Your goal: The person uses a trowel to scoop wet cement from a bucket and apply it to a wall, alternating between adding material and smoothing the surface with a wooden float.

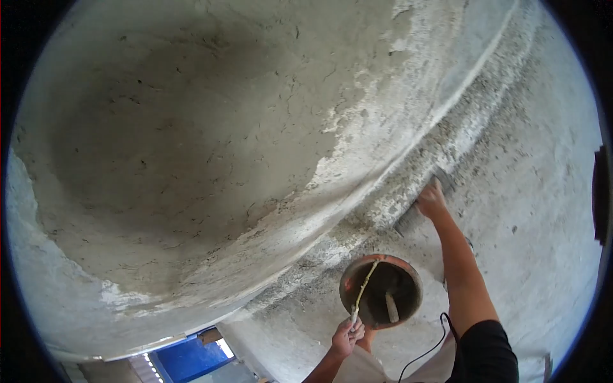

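My left hand (348,336) is closed around the handle (365,286) of a round bucket (418,295), whose dark inside faces me. Within the bucket lies a tool with a pale stick-like grip (391,307); its other end is lost in the dark. My right arm reaches out along the foot of the wall. There my right hand (432,199) grips a flat grey plastering trowel (408,219), low over the crumb-strewn strip of floor. The hand covers the trowel's grip and the middle of its blade.
A wall (211,127) with a broad darker plaster patch curves across the upper left. Loose crumbs (472,137) line its base on the grey floor (543,210). A blue panel (195,359) shows at lower left, and a black cable (421,354) hangs near my legs.
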A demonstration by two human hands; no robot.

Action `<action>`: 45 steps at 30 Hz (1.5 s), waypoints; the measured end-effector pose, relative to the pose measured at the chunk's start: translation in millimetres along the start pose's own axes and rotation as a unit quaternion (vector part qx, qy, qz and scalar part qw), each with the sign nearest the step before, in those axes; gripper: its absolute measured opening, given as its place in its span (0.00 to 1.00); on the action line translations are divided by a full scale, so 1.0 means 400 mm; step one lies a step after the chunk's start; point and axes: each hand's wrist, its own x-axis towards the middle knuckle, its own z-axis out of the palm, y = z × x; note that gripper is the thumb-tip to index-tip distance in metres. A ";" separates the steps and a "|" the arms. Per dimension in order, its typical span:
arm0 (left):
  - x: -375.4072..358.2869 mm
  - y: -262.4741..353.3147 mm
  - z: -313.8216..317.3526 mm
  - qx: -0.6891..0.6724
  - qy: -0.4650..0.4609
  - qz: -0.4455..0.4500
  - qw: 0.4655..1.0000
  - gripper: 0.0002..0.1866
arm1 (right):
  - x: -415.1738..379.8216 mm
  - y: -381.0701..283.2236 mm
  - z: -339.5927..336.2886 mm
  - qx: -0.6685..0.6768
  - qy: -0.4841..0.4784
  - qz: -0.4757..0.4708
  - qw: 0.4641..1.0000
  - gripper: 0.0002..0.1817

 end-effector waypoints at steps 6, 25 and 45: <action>0.042 -0.065 -0.041 -0.039 0.002 -0.017 0.999 0.17 | -0.193 0.116 0.324 -0.022 -0.221 0.097 0.970 0.30; -0.549 0.366 0.006 0.104 -0.372 -0.003 0.922 0.20 | -1.708 -0.497 0.026 0.148 0.038 0.591 0.792 0.27; -0.938 0.119 0.115 0.001 -0.440 0.183 0.879 0.20 | -1.837 -0.494 -0.494 0.385 0.460 0.376 0.706 0.13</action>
